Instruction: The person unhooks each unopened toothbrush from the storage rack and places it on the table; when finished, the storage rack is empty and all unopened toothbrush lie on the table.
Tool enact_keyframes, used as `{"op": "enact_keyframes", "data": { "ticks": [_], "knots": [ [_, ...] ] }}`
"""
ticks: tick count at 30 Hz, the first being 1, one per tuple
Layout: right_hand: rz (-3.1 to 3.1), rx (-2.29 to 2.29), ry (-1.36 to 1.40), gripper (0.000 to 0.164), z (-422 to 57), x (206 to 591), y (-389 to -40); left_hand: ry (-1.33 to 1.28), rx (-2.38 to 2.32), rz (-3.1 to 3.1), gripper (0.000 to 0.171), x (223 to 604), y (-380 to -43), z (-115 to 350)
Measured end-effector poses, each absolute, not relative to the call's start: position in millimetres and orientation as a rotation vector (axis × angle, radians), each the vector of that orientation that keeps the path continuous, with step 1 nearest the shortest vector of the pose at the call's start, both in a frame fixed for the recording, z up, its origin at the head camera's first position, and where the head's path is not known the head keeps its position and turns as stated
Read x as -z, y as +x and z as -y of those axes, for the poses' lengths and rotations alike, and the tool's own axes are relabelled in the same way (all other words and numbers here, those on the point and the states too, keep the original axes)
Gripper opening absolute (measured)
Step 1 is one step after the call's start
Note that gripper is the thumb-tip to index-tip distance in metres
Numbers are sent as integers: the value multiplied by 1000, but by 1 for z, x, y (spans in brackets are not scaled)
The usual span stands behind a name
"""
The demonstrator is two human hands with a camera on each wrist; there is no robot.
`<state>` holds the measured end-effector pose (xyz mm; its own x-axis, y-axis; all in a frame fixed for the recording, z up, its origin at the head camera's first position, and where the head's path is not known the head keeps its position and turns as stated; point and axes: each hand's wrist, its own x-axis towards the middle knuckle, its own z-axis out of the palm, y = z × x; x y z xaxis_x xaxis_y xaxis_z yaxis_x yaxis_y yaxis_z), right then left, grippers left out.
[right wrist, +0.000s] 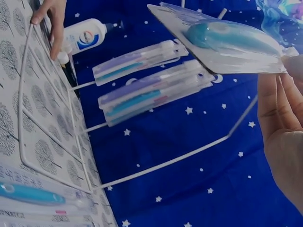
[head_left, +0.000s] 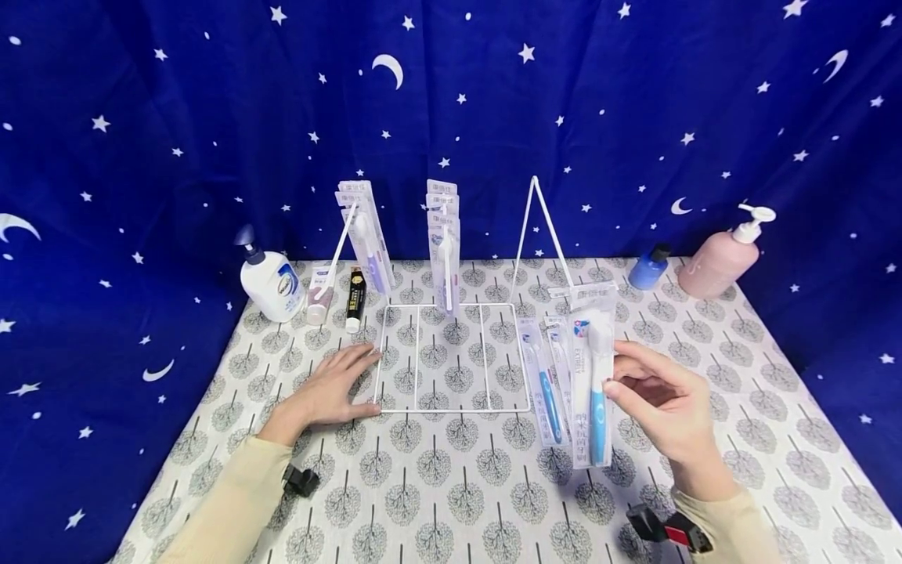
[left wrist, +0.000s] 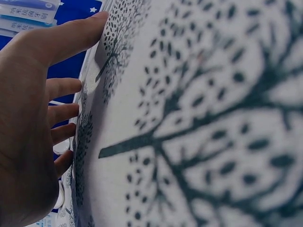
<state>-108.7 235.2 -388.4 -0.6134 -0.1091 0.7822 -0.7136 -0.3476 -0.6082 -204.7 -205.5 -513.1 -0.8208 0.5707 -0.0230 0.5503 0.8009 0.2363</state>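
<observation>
My right hand pinches the right edge of a packaged toothbrush with a blue handle. This package hangs upright, its top overlapping the tip of the right prong in the head view. In the right wrist view, the right prong carries no package. My left hand rests on the cloth, fingers spread, thumb and fingertips at the left side of the white wire rack. Several packaged toothbrushes hang on the left prong, and several more packaged toothbrushes hang on the middle prong.
Two packaged toothbrushes lie right of the rack. Back left are a white pump bottle, a pinkish tube and a black tube. A blue bottle and a pink pump bottle stand back right, before a blue curtain.
</observation>
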Motion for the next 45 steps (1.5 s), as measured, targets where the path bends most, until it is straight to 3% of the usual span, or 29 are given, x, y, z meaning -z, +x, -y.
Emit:
{"op": "enact_keyframes", "data": {
  "ticks": [18,37,45],
  "knots": [
    [1382,-2213,820,50,-290,408,-129,908,-330,-2891,94,516,-206,208],
    [1951,-2363,309,52,-333,473,-156,911,-318,-2893,94,516,-207,207],
    [2342,-2124,14,53,-333,498,-167,923,-327,-2889,94,515,-207,208]
  ]
}}
